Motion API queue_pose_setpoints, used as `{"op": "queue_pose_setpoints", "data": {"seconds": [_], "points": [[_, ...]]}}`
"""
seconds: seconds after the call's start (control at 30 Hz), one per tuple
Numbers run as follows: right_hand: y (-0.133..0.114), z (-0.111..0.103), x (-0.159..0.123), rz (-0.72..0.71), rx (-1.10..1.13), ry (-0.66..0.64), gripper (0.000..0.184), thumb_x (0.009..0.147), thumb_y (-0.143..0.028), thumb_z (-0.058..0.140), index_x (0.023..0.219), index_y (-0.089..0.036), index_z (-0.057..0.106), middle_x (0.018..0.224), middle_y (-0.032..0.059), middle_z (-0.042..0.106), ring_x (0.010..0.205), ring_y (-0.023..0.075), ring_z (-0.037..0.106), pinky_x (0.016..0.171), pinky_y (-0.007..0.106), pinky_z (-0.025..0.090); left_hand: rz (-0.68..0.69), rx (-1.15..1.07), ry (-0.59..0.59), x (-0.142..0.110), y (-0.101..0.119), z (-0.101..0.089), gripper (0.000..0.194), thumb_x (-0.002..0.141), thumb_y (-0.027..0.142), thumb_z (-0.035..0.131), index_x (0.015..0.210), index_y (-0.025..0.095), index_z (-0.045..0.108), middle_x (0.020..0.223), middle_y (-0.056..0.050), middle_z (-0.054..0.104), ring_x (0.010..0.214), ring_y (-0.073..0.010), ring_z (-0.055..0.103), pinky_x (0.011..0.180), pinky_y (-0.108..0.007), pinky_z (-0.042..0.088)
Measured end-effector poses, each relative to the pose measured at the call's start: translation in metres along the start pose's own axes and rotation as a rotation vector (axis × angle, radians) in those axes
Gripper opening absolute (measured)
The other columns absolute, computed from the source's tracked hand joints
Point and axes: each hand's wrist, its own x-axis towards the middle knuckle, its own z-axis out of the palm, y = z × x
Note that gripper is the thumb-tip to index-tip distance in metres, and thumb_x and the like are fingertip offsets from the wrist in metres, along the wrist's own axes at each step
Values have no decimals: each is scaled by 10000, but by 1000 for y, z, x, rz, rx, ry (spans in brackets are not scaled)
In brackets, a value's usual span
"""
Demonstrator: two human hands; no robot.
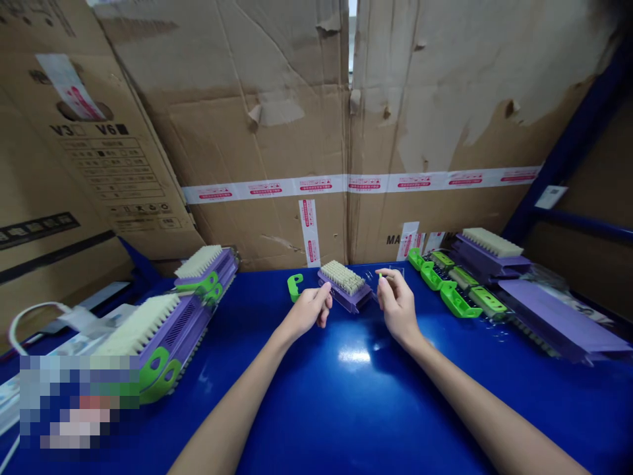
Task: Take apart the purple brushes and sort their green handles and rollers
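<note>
A purple block with a cream bristle-like top (342,277) lies on the blue table between my hands. My left hand (310,307) is at the block's left side, thumb and curled fingers pressed together; what they hold, if anything, is too small to tell. Just right of the block, my right hand (397,300) is closed in a pinch. A tiny yellow-green piece (380,278) shows at its fingertips. Behind my left hand lies a bright green curved handle-like part (295,287), apart from the block.
Purple-and-cream blocks with green ends (163,330) line the left side. To the right are green curved parts (457,302), another cream-topped purple block (489,243) and a long purple cover (564,316). Taped cardboard (267,145) walls the back; a white cable (37,307) lies far left.
</note>
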Motion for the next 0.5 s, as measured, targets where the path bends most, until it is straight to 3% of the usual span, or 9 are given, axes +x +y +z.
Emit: {"op": "queue_pose_setpoints", "data": {"seconds": [0.13,0.33,0.5], "points": [[-3,-2,0,25,10,39,276,900,-401,428,1058,-205,539,661,-25,486,537,114,454,514,254,397,-16,-111,120,4,-1,-4,527,746,697,454,678,175,470,407,44,470,336,-99,465,369,-197,355],[-3,-11,7,-92,-185,75,304,885,-375,448,1092,-179,554,766,27,601,604,136,543,573,273,445,124,-21,366,5,-5,-10,428,774,597,529,767,169,512,486,48,509,372,-85,478,354,-178,342],[4,-19,15,-103,-355,119,331,877,-398,449,1083,-175,580,843,58,657,638,152,583,622,289,467,229,31,533,6,-8,-15,347,800,521,549,800,175,521,535,49,517,420,-76,493,401,-173,370]]}}
